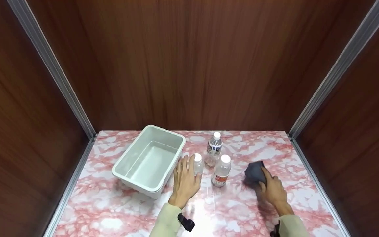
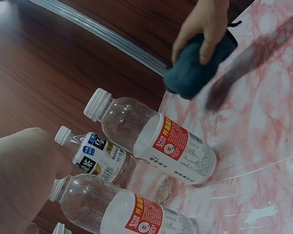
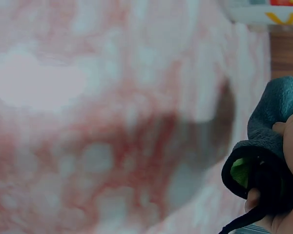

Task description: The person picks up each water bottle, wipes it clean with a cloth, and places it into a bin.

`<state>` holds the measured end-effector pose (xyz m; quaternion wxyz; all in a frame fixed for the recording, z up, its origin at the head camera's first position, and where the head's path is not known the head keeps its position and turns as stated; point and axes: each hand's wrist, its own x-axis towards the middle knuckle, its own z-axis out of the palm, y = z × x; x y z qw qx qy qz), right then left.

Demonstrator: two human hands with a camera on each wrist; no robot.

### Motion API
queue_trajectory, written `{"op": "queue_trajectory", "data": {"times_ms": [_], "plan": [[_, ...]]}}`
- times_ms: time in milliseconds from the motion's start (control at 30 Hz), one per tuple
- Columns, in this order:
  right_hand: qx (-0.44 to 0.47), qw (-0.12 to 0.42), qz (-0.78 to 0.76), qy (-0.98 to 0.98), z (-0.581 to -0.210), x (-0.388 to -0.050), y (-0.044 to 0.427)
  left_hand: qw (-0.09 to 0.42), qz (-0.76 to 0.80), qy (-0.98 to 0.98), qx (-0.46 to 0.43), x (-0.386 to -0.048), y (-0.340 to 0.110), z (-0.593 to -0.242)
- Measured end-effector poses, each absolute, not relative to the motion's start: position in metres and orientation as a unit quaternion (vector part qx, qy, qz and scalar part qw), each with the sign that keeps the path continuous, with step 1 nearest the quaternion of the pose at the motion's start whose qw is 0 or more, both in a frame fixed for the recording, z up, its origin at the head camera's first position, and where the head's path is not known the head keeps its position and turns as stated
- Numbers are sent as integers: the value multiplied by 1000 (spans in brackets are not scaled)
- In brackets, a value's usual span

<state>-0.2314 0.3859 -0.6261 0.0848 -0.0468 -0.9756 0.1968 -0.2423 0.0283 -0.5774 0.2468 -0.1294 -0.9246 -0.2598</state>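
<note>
My right hand pinches a dark blue-grey cloth pouch above the table's right side. In the right wrist view the fingers grip the pouch near its black-edged mouth, where green lining shows and a black cord hangs. My left hand has its fingers extended beside the left clear bottle, partly covering it; contact is unclear. Near it stand a red-labelled bottle and a dark-labelled bottle, all white-capped. The left wrist view shows the pouch raised beyond the bottles.
A pale grey-green bin sits left of my left hand, with nothing visible inside. The pink-and-white marbled table is bounded by brown wood-look panels and metal rails. Another white cap shows at the left wrist view's lower edge.
</note>
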Motion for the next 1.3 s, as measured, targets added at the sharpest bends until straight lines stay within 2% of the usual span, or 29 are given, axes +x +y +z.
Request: {"op": "queue_trajectory", "data": {"times_ms": [100,267,533,867,1300], "plan": [[-45,124,203,-970,-613,-235,387,243,-258,-926,-127,-245,29,-577],[-47,158,212,-963,-590,-239,383,232,-263,-928,-126,-248,30,-577],[-38,194,218,-956,-561,-244,369,236,-252,-930,-128,-257,30,-579],[-11,238,228,-944,-533,-246,347,209,-240,-938,-135,-261,28,-580],[21,264,243,-933,-507,-249,317,179,-285,-931,-141,-262,29,-582]]}}
